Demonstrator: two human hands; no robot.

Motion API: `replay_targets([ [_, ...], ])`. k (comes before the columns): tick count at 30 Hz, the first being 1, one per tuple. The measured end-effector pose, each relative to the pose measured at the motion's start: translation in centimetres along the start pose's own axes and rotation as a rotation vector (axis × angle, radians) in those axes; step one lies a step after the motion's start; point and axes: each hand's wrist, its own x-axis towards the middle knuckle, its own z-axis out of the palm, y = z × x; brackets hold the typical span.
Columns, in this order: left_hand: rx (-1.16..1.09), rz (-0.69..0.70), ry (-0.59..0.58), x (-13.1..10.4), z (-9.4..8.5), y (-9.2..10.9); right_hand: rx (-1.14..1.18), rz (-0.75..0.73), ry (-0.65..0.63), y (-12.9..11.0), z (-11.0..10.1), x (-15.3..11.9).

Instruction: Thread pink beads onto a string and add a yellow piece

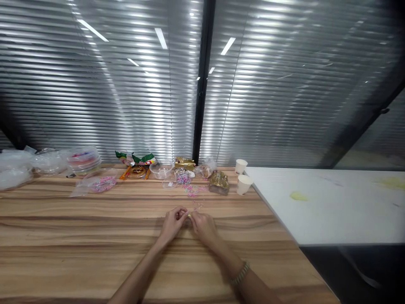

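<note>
My left hand [174, 221] and my right hand [203, 224] meet low over the wooden table [95, 236], fingertips pinched close together. Between them shows a tiny yellow-green piece [189, 215], too small to name; both hands seem closed on it. Just beyond my fingers lie scattered small pink and white bits [193, 192], which look like beads. A clear bag of similar bits [183, 177] sits behind them. A bracelet [241, 272] circles my right wrist.
Two paper cups [244, 185] stand at the back right beside a gold foil package [219, 183]. Snack packets [136, 159], a clear round tub [161, 170] and stacked plastic containers [84, 159] line the back. A white table [335, 211] adjoins at right. Blinds [95, 84] rise behind.
</note>
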Motion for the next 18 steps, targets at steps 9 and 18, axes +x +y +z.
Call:
replay_targets([
  [9, 0.122, 0.088, 0.013, -0.04, -0.13, 0.46, -0.006, 0.031, 0.000, 0.02, 0.05, 0.00],
  [18, 0.257, 0.162, 0.010, -0.26, -0.09, 0.40, 0.010, 0.038, 0.005, 0.00, 0.03, -0.14],
])
